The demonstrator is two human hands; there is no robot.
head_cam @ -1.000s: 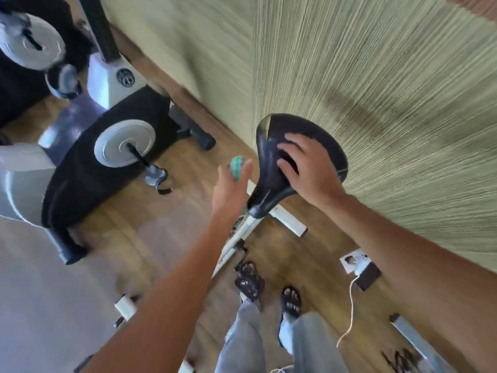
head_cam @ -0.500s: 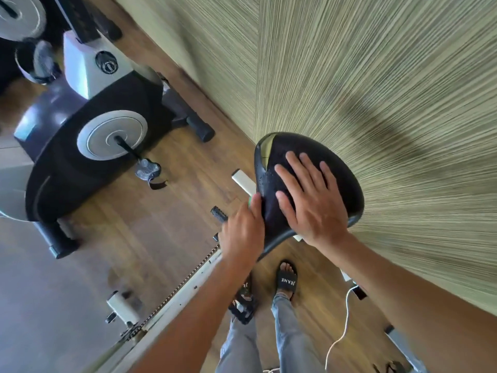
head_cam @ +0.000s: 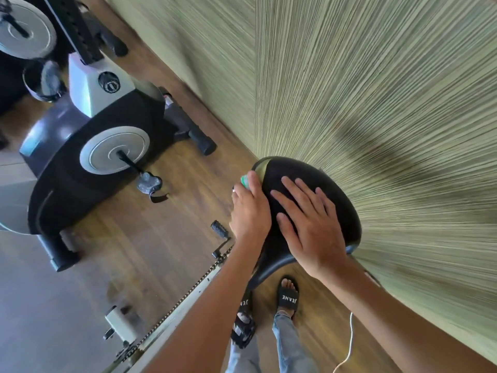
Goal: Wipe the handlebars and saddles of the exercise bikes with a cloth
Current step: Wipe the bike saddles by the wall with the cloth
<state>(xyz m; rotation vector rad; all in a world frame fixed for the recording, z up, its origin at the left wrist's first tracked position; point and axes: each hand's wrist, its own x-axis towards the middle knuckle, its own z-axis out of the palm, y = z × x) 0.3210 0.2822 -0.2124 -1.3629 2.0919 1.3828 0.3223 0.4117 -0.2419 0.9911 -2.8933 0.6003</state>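
A black-and-grey exercise bike is seen on the wooden floor at left. A green cloth is gripped against the black saddle by the left hand, while the right hand is laid flat on top, fingers spread.

One saddle, two hands, one cloth, two sandals, one white cable

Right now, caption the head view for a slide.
Right hand flat on black saddle; left hand holds green cloth at its edge.
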